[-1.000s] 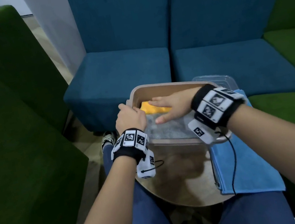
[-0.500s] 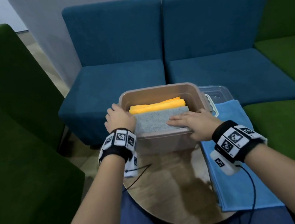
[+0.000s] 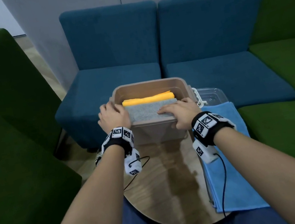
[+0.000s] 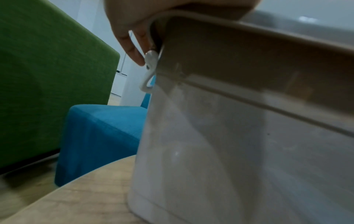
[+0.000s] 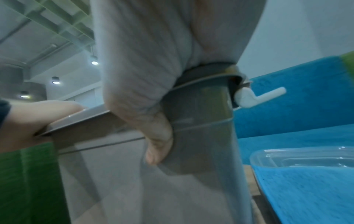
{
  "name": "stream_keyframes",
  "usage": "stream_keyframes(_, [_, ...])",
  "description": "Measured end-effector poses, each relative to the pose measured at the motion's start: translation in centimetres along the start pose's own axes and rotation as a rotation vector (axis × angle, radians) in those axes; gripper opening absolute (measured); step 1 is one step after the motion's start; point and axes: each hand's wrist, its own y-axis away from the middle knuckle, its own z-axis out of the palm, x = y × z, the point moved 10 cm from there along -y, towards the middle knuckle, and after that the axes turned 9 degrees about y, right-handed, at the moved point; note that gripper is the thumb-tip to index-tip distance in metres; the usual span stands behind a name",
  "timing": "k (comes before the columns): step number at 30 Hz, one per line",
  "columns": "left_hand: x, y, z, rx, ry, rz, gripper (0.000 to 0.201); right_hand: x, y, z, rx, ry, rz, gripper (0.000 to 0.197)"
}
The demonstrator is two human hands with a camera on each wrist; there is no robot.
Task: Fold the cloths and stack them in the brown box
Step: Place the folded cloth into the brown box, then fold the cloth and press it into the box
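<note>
The brown box [image 3: 148,85] stands on the round wooden table [image 3: 165,187]. Inside it lie a folded orange cloth [image 3: 148,99] and, nearer me, a folded grey cloth [image 3: 145,112]. My left hand [image 3: 113,116] grips the box's near left corner, and its fingers [image 4: 132,45] curl over the rim beside a white latch [image 4: 150,71]. At the near right corner my right hand [image 3: 177,112] holds the rim. Its fingers lie on the grey cloth and its thumb [image 5: 159,136] presses the outer wall [image 5: 201,121]. A blue cloth [image 3: 231,176] lies spread on the table's right side.
A clear plastic lid [image 3: 210,97] lies right of the box, beyond the blue cloth. Blue sofas [image 3: 118,81] stand behind the table. Green sofas [image 3: 13,154] flank it on both sides. My knees are under the table's near edge.
My right hand has drawn back from lying across the grey cloth to the box's near right corner. My left hand has stayed on the left corner.
</note>
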Motion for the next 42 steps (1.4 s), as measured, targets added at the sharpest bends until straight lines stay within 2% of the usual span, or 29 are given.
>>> stream_keyframes(3, [-0.9,1.6,0.3,-0.098,-0.006,0.046,0.047,0.8,1.5,-0.8,0.134,-0.080,0.108,0.085])
stream_keyframes(5, [-1.6,3.1,-0.6,-0.080,0.006,0.094,0.051,2.5,4.4,-1.9,0.355,-0.243,0.263,0.084])
stream_keyframes(7, [-2.7,5.4,-2.3,0.006,0.044,0.114,0.051,4.8,9.2,-1.7,0.643,-0.379,0.473,0.057])
stream_keyframes(8, [-3.3,6.8,-3.0,0.044,0.046,0.119,0.050,5.9,11.4,-0.2,0.714,-0.445,0.571,0.039])
stream_keyframes(9, [-3.7,8.2,-3.3,0.063,0.028,0.131,0.050,6.9,12.7,2.0,0.686,-0.516,0.647,0.024])
stream_keyframes(10, [-3.9,9.7,-3.1,0.054,-0.001,0.149,0.049,7.6,13.1,5.1,0.542,-0.577,0.711,0.015])
stream_keyframes(11, [-4.0,11.1,-2.4,0.014,-0.034,0.166,0.046,7.7,13.2,8.6,0.314,-0.606,0.759,0.011])
stream_keyframes(12, [-4.0,12.3,-1.1,-0.064,-0.063,0.175,0.039,7.3,13.5,11.8,0.085,-0.598,0.775,0.014])
stream_keyframes(13, [-4.0,13.7,1.0,-0.183,-0.073,0.182,0.031,6.7,13.9,14.2,-0.075,-0.570,0.763,0.021])
stream_keyframes(14, [-3.7,15.2,3.3,-0.330,-0.073,0.201,0.025,6.3,14.2,15.6,-0.150,-0.550,0.746,0.027])
stream_keyframes(16, [-2.7,19.1,8.2,-0.622,-0.064,0.266,0.021,6.1,14.2,16.5,-0.150,-0.551,0.740,0.027])
stream_keyframes(18, [-1.5,22.9,12.0,-0.843,-0.046,0.304,0.020,6.4,13.8,16.4,-0.130,-0.588,0.734,0.016])
stream_keyframes(21, [0.1,27.3,16.0,-1.046,0.035,0.242,0.014,7.5,13.6,16.6,-0.083,-0.717,0.702,0.005])
stream_keyframes(22, [0.3,28.2,16.8,-1.076,0.059,0.201,0.012,7.9,13.7,17.0,-0.072,-0.752,0.691,0.012])
stream_keyframes(24, [0.0,29.0,18.1,-1.079,0.070,0.138,0.026,8.3,13.8,18.1,-0.078,-0.851,0.665,0.025])
stream_keyframes(26, [-0.4,28.9,19.0,-1.063,0.047,0.127,0.035,8.6,13.6,19.1,-0.100,-0.944,0.646,0.027])
stream_keyframes(31, [-1.1,28.7,19.6,-1.032,0.036,0.048,0.030,8.4,13.1,19.3,-0.155,-1.060,0.623,0.026])
stream_keyframes(34, [-1.2,29.3,19.4,-0.958,-0.031,0.090,0.036,8.1,13.0,19.2,-0.181,-1.078,0.593,0.025])
stream_keyframes(36, [-0.8,29.9,19.5,-0.963,-0.117,0.139,0.038,8.0,13.0,19.0,-0.181,-1.023,0.576,0.022])
stream_keyframes(38, [-0.1,30.2,19.6,-1.002,-0.184,0.184,0.030,7.7,13.0,18.1,-0.159,-0.917,0.545,0.017])
stream_keyframes(39, [0.5,30.1,19.2,-1.015,-0.170,0.185,0.022,7.3,13.0,17.3,-0.133,-0.878,0.508,0.024])
stream_keyframes(40, [1.1,29.9,19.0,-1.030,-0.120,0.186,0.014,6.7,13.0,16.1,-0.104,-0.854,0.446,0.039])
stream_keyframes(41, [1.7,29.5,18.4,-1.043,-0.042,0.178,0.018,6.0,12.9,15.1,-0.083,-0.826,0.359,0.054])
stream_keyframes(42, [2.5,29.0,17.6,-1.043,0.047,0.187,0.028,5.4,12.9,14.2,-0.083,-0.750,0.272,0.061])
